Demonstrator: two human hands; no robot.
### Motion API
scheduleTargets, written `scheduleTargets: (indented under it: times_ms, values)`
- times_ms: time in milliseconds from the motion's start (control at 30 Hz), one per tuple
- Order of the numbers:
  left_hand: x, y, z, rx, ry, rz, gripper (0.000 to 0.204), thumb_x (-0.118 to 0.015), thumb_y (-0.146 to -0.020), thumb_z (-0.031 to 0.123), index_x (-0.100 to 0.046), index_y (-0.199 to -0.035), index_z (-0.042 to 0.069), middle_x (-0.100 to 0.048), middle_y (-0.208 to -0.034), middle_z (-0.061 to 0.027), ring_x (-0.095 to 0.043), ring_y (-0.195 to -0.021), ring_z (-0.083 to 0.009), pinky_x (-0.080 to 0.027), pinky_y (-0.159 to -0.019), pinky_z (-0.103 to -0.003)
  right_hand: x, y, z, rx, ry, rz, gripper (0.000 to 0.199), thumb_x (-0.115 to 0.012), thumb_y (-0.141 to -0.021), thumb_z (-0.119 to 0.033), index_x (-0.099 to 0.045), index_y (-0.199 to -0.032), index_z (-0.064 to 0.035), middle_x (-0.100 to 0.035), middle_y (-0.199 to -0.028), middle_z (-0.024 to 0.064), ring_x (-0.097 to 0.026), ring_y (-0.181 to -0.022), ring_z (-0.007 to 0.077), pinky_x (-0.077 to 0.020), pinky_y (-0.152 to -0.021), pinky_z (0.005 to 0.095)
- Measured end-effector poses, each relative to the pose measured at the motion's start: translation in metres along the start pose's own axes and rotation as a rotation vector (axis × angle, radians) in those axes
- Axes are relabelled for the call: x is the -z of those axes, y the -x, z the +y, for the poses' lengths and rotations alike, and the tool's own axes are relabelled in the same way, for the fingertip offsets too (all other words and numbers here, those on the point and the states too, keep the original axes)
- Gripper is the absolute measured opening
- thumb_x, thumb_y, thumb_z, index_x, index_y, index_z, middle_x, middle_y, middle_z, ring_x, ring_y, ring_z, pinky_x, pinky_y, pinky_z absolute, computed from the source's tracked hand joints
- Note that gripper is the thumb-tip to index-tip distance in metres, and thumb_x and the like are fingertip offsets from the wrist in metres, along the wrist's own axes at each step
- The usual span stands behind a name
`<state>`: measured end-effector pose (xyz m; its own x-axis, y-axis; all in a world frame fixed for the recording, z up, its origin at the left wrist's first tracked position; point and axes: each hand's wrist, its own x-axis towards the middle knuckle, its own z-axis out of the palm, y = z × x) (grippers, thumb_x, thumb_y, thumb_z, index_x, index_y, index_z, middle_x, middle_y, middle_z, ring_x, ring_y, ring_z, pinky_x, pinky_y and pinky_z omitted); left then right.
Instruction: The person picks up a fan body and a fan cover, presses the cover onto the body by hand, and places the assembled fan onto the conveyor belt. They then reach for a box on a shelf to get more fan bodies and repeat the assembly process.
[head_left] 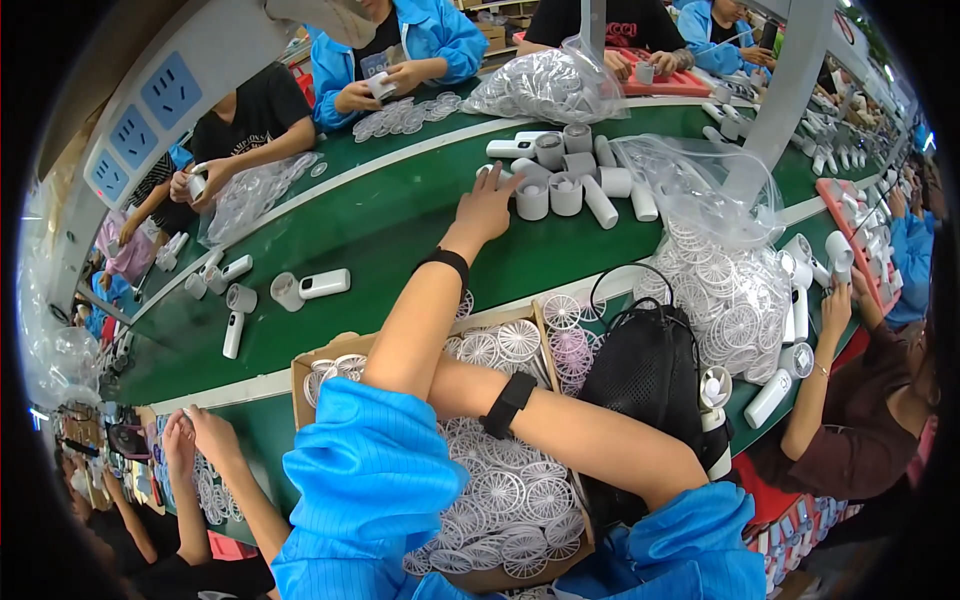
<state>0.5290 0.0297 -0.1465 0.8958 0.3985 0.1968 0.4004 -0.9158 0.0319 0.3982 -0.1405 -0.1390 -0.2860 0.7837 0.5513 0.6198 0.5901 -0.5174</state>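
Note:
My left hand [485, 208] reaches across the green conveyor belt [405, 225], fingers spread, at the left edge of a cluster of white handheld fan bodies [533, 197]. Its fingertips are at or over a pale piece there; I cannot tell whether they touch it. My right hand [455, 385] passes under my left forearm, so its fingers are hidden. Below it is an open cardboard box [570, 465] holding many round white fan grilles [505, 495]. Both wrists wear black bands.
A bag of grilles [715, 290] and a black mesh bag [645, 375] sit right of the box. Loose fan bodies [325, 284] lie on the belt at left. Co-workers' hands [405, 78] work across the belt and on both sides. A metal post [790, 90] rises at right.

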Motion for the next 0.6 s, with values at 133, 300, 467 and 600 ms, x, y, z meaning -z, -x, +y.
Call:
scheduleTargets:
  times_ms: [133, 300, 467, 600]
  values:
    - [0.010, -0.004, -0.008, -0.007, 0.004, -0.063, 0.065, -0.058, -0.078, 0.013, -0.037, -0.138, 0.025, -0.030, -0.148, -0.0114, -0.029, -0.137, -0.0320, -0.035, -0.103, -0.053, 0.016, -0.002, -0.003, -0.090, -0.171, -0.165, 0.037, -0.058, -0.080, -0.007, -0.058, -0.117, -0.0078, -0.060, -0.119, 0.0171, -0.054, -0.113, 0.0334, -0.0413, -0.097, 0.0385]
    - [0.020, -0.001, -0.013, -0.066, 0.015, -0.167, 0.062, -0.061, -0.076, 0.016, -0.043, -0.134, 0.029, -0.035, -0.145, -0.0121, -0.031, -0.135, -0.0316, -0.028, -0.105, -0.054, 0.009, -0.002, -0.004, -0.145, -0.196, -0.275, 0.026, -0.059, -0.080, -0.011, -0.062, -0.106, -0.0059, -0.062, -0.111, 0.0191, -0.058, -0.104, 0.0346, -0.0460, -0.090, 0.0393]
    - [0.010, -0.007, -0.006, 0.042, 0.036, -0.014, 0.058, -0.063, -0.075, 0.018, -0.048, -0.130, 0.027, -0.045, -0.137, -0.0131, -0.037, -0.130, -0.0292, -0.030, -0.103, -0.053, 0.038, -0.001, -0.018, -0.133, -0.233, -0.285, 0.024, -0.062, -0.079, -0.015, -0.063, -0.101, -0.0048, -0.063, -0.108, 0.0203, -0.059, -0.100, 0.0359, -0.0472, -0.087, 0.0396]
    - [0.009, 0.007, -0.024, -0.040, -0.032, 0.009, 0.055, -0.063, -0.074, 0.021, -0.051, -0.127, 0.025, -0.051, -0.130, -0.0126, -0.042, -0.125, -0.0306, -0.030, -0.102, -0.054, 0.036, -0.011, -0.019, -0.166, -0.214, -0.373, 0.027, -0.063, -0.079, -0.017, -0.063, -0.102, -0.0043, -0.064, -0.105, 0.0200, -0.061, -0.097, 0.0357, -0.0481, -0.085, 0.0388]
